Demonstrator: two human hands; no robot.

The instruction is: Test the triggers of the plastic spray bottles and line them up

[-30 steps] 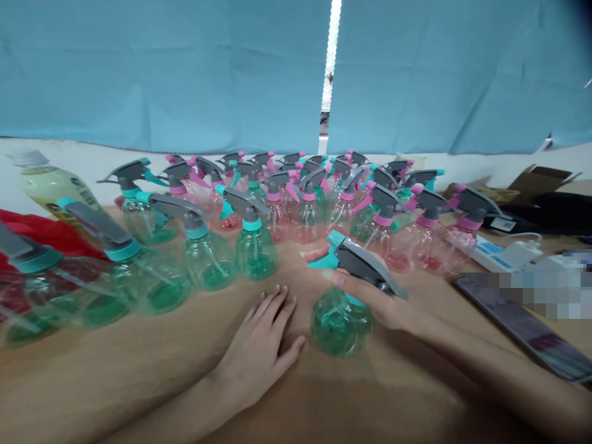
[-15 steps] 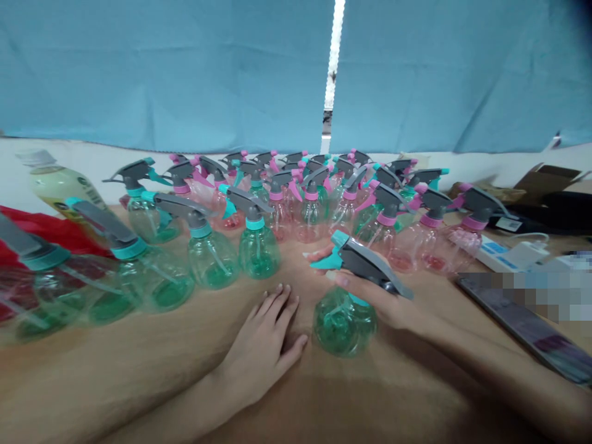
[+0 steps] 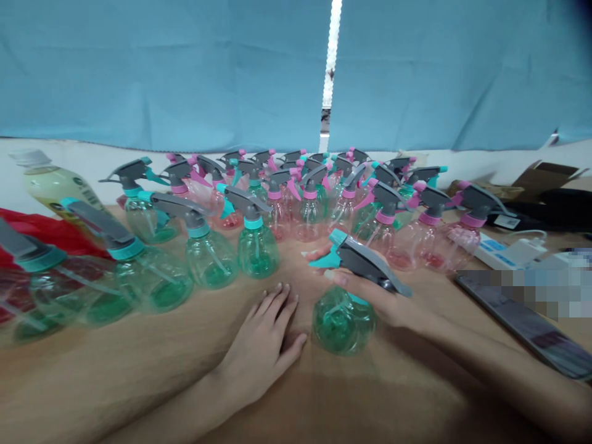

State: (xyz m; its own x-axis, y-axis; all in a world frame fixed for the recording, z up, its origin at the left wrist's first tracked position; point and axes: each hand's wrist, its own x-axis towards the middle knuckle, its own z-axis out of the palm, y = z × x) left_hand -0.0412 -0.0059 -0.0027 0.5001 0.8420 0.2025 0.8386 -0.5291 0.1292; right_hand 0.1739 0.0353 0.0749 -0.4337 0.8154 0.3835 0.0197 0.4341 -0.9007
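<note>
My right hand [image 3: 370,293] grips a green spray bottle [image 3: 340,324] around its neck, just below the grey head with its turquoise trigger and nozzle. The bottle is tilted, its nozzle towards the left, and its clear green body is close to the tabletop. Flat on the wooden table [image 3: 194,364], my left hand [image 3: 263,339] rests with fingers stretched out, to the left of the held bottle and apart from it. Another green spray bottle [image 3: 258,246] with a turquoise collar stands beyond my left fingertips.
Several green spray bottles [image 3: 211,259] line the left side. Pink spray bottles [image 3: 428,240] and more green ones crowd the back. A phone [image 3: 522,327], a white power strip [image 3: 493,250] and an open cardboard box [image 3: 548,179] lie right. A large drink bottle [image 3: 60,188] leans behind red plastic [image 3: 50,237].
Almost nothing differs. The whole view has shifted very slightly, while both hands and the held spray bottle keep their places.
</note>
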